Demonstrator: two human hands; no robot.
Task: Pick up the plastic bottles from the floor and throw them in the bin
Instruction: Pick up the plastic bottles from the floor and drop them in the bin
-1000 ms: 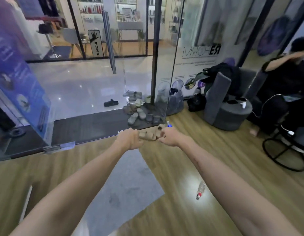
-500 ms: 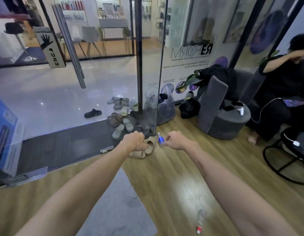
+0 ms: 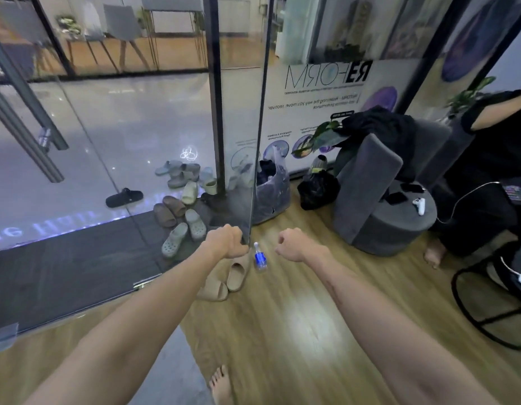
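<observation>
Wooden floor, bottle lying between both curled, empty hands, left hand, right hand

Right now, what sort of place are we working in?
Probably the entrance lobby of a wellness or fitness studio: a glass door with slippers piled outside, a promotional banner about movement and recovery, and a grey lounge chair on wood flooring.

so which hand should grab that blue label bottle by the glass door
Probably the right hand: the bottle lies on the floor between both hands, but the left hand sits at the glass door's edge above the beige slippers.
</observation>
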